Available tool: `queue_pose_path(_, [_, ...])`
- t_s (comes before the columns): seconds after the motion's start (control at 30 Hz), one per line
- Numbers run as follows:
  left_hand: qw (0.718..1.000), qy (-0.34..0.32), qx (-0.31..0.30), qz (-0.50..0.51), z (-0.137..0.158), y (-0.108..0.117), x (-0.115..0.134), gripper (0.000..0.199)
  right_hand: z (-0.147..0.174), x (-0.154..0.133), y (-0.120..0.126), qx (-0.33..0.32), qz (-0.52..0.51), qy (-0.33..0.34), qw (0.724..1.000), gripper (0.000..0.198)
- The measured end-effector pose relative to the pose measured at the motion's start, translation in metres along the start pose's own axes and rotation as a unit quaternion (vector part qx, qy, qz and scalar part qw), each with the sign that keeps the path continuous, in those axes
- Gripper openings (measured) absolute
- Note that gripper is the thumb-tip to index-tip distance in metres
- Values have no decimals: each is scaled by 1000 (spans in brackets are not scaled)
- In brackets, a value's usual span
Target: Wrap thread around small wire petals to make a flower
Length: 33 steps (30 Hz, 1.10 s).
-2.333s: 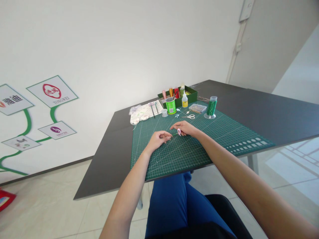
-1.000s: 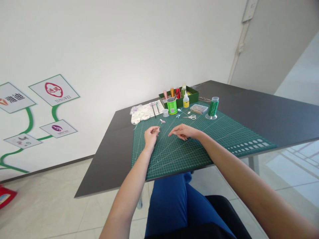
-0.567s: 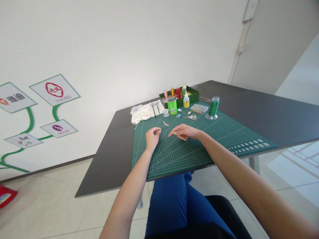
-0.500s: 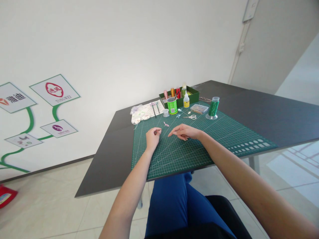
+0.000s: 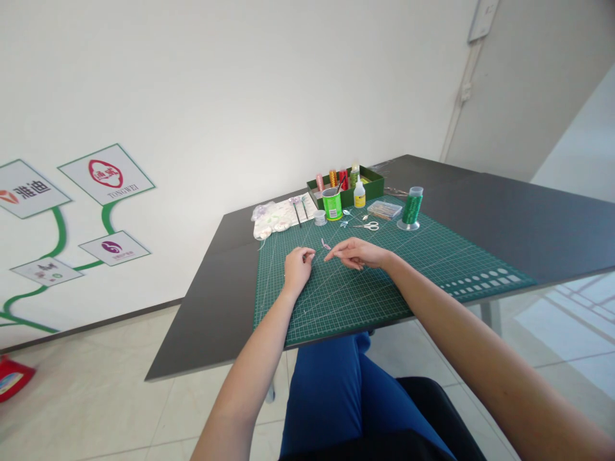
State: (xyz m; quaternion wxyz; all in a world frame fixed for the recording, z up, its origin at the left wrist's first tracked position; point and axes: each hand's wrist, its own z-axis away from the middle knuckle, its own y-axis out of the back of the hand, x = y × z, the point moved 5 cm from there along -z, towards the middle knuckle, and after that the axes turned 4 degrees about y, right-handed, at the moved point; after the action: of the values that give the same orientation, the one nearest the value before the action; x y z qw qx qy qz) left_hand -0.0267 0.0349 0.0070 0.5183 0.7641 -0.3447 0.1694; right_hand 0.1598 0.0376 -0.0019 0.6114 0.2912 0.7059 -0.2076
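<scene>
Two bare hands, mid-frame, low over the green cutting mat [image 5: 336,301]. Left hand [image 5: 298,269]: thumb and fingertips drawn together. Cannot tell if they close on a thin stem or on nothing, detail too small. Right hand [image 5: 360,253]: index extended, other fingers loosely curled, no grip on anything that I can see. Small pinkish piece [image 5: 326,245] is just right of center, between the hands, beside the right index finger. Cannot tell whether they touch.

Looks like fine fingertip work to me. Advice: light pinch, movement from the fingertips, not the wrist. Use the right index as a side guide only; pressing down could bend something that thin. Wrists low toward the mat would cut shake. A small gap between the hands is good, leaves a sight line to the piece.

Further out: scissors [image 5: 371,226] just above the right hand in frame, clear flat box [image 5: 384,209] behind, green spool [image 5: 412,210] to the right. Green can [image 5: 332,208] and glue bottle [image 5: 359,195] upright, upper center. All clear of the fingers, so elbow room is fine. Dark tabletop [image 5: 206,301] shows at left.
</scene>
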Motion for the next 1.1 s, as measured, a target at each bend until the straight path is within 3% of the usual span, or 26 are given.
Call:
queue_pose_path(0.4, [999,-19,-33,-8,2,-4,7,13,0,-4,5,27,-64,57,996,37])
queue_pose_path(1.1, [994,-58,-84,39,3,-13,10,18,2,-10,6,54,-85,58,993,38])
